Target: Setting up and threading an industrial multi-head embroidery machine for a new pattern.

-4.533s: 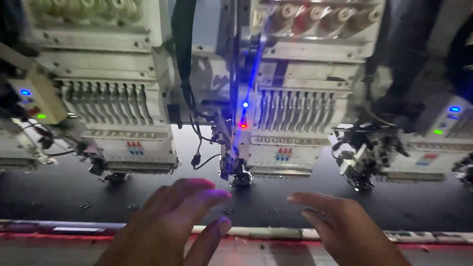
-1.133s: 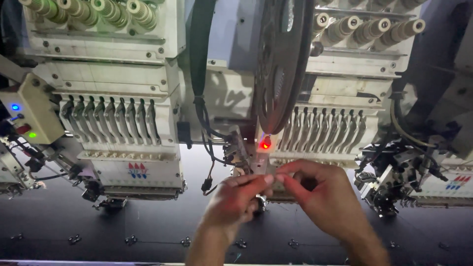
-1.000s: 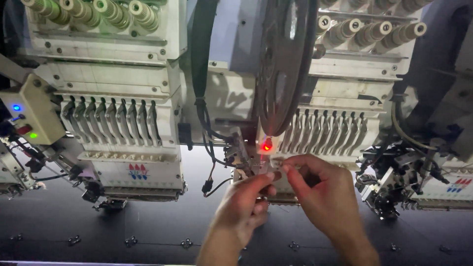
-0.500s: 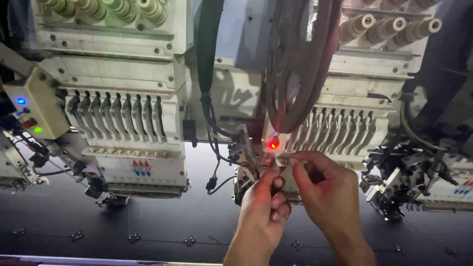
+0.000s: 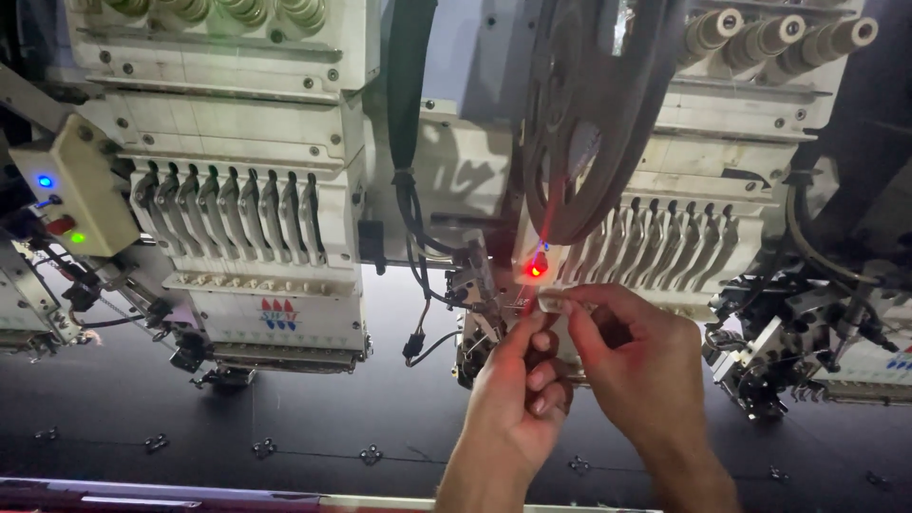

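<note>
Both my hands are raised to the front of the right embroidery machine head (image 5: pixel 655 237), just below its glowing red light (image 5: pixel 535 271). My right hand (image 5: pixel 632 356) pinches a small clear strip (image 5: pixel 554 302) between thumb and forefinger. My left hand (image 5: pixel 521 385) is curled beside it, its fingertips touching the same strip and the small metal parts next to the light. A large dark reel (image 5: pixel 589 123) hangs above the hands. What lies behind my fingers is hidden.
A second white embroidery head (image 5: pixel 252 218) with a row of needle levers stands to the left. A beige control box (image 5: pixel 76 195) with blue and green lights is at far left. Black cables (image 5: pixel 413 237) hang between heads. Dark fabric (image 5: pixel 285 418) stretches below; another mechanism (image 5: pixel 798 351) is at right.
My hands rose from low over the dark fabric to the right machine head and closed on the small strip by the red light. The view has moved closer and slightly leftward.
</note>
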